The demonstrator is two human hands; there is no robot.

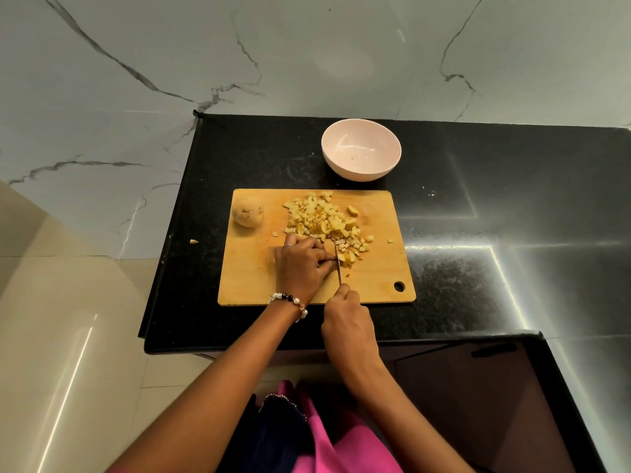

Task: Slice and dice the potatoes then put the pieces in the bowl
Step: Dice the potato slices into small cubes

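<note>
A wooden cutting board (252, 285) lies on the black counter. On its far half sits a pile of diced potato pieces (327, 221). One whole potato (247, 212) rests at the board's far left corner. My left hand (300, 264) holds down potato pieces that its fingers mostly hide, with curled fingertips right beside the blade. My right hand (345, 315) grips the handle of a knife (338, 264), whose blade points away from me and stands between my left fingers and the pile. A pale pink bowl (361, 153) stands behind the board, with nothing in it.
A stray potato piece (194, 241) lies on the black counter (478, 268) left of the board, another small one (390, 240) near the board's right edge. The counter ends at a marble wall behind and drops off on the left to a tiled floor.
</note>
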